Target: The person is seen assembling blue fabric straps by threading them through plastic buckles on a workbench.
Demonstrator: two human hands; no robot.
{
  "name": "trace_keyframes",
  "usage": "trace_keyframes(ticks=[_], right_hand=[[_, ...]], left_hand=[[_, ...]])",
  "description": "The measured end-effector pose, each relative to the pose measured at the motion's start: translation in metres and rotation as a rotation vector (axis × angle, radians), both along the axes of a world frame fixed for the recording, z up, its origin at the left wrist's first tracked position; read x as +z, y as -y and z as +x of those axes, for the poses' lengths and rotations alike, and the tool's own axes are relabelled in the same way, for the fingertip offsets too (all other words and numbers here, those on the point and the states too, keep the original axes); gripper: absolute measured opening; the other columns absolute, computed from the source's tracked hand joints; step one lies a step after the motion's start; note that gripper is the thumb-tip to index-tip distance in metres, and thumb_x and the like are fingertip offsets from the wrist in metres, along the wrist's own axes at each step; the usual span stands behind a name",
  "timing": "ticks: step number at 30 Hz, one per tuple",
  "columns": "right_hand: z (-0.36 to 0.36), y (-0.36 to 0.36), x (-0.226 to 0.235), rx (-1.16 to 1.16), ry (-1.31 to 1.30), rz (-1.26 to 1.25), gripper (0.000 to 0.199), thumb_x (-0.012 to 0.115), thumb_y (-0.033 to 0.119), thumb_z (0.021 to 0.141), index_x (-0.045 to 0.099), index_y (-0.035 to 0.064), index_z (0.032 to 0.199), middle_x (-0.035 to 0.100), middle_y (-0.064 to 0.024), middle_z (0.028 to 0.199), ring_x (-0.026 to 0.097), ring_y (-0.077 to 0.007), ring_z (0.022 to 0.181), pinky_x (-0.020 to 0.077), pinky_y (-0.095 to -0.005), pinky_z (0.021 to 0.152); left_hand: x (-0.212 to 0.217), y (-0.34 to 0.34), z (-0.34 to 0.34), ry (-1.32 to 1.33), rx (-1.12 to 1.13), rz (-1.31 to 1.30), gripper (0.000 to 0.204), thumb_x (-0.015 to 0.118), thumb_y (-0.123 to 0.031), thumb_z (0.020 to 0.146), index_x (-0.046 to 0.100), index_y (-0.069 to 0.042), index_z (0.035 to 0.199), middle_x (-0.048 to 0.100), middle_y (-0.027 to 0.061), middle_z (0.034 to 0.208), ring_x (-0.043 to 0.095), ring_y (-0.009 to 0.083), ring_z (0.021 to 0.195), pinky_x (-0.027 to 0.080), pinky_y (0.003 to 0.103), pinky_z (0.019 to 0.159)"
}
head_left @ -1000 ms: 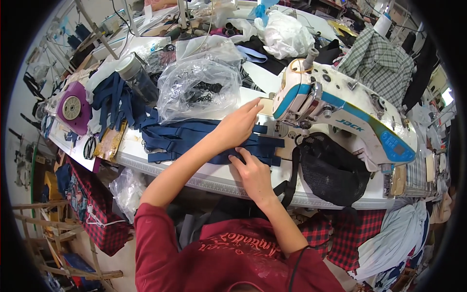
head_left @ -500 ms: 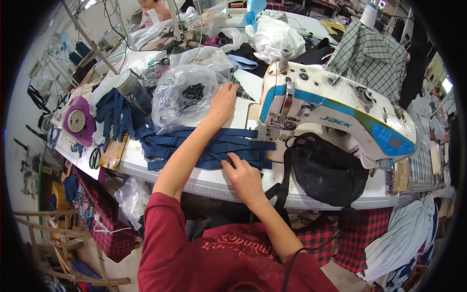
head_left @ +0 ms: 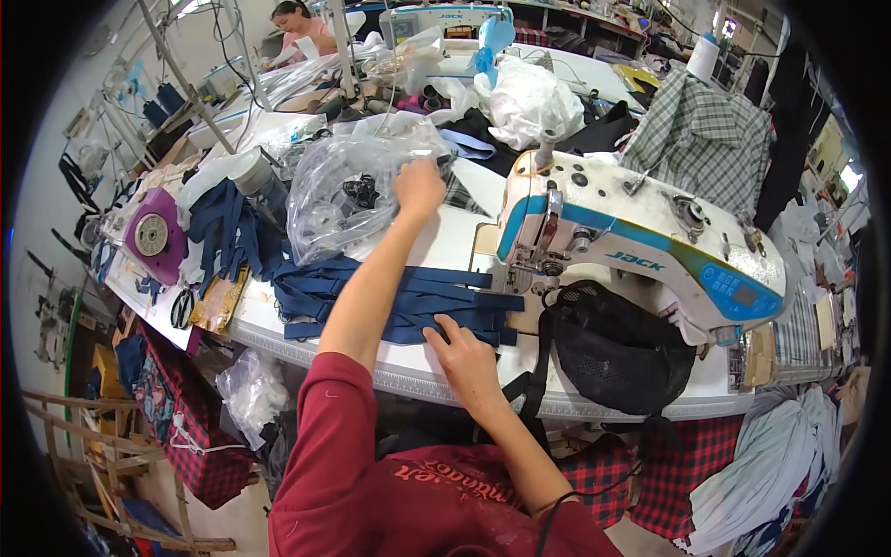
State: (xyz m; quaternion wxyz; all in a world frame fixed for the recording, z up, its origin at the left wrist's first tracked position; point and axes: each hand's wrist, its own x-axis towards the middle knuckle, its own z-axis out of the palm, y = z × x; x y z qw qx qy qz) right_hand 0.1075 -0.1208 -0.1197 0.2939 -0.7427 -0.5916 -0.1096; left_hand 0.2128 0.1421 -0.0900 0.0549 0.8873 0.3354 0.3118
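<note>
Straps in navy [head_left: 425,302] lie beneath the right-hand fingers [head_left: 449,327].

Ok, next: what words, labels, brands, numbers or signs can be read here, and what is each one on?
Wording isn't copied here, only where it stands:
White-and-blue sewing machine: a short word on its arm, readable.
Maroon shirt: reddish lettering, partly lost in folds.
Second sewing machine, at the back: a smaller word, just readable.
Blue control panel: markings too small to read.
Ruler strip: markings too small to read.
</note>
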Motion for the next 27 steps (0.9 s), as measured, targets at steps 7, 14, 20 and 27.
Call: trace_keyframes(ticks=[7,14,20,27], right_hand=[[-0.002,-0.002,0.004,0.021,0.009,-0.014,0.033,0.06,0.006,0.068,0.057,0.0033,0.101,0.055,-0.014,0.11,0.059,-0.0203,0.071,0.0512,-0.0276,0.055],[-0.001,-0.001,0.003,-0.018,-0.04,-0.032,0.034,0.058,0.001,0.068,0.059,0.0057,0.101,0.055,-0.0098,0.111,0.06,-0.0202,0.074,0.0513,-0.0287,0.057],[-0.002,-0.002,0.003,-0.029,-0.036,-0.031,0.034,0.058,0.001,0.067,0.06,0.0059,0.1,0.055,-0.0098,0.111,0.06,-0.0205,0.073,0.0512,-0.0294,0.057],[-0.001,-0.002,0.001,-0.026,-0.065,0.045,0.029,0.06,0.002,0.07,0.061,0.0065,0.098,0.057,-0.0095,0.108,0.061,-0.0222,0.071,0.0513,-0.0315,0.058]], left_hand=[[0.059,-0.057,0.001,0.615,-0.161,-0.529,0.025,0.053,-0.02,0.082,0.061,0.002,0.09,0.065,0.0178,0.084,0.062,0.0272,0.081,0.046,0.036,0.076],[0.115,-0.034,-0.008,0.886,-0.356,-0.81,0.022,0.044,-0.018,0.091,0.051,-0.001,0.103,0.055,0.0039,0.084,0.055,0.0125,0.072,0.05,0.029,0.065],[0.135,-0.041,-0.017,0.811,-0.268,-0.454,0.032,0.04,-0.025,0.091,0.051,0.003,0.102,0.059,0.0149,0.091,0.057,0.0255,0.086,0.045,0.036,0.077],[0.117,-0.034,-0.028,0.626,-0.158,-0.296,0.028,0.043,-0.023,0.091,0.05,0.002,0.099,0.06,0.0231,0.094,0.057,0.0374,0.092,0.043,0.042,0.081]])
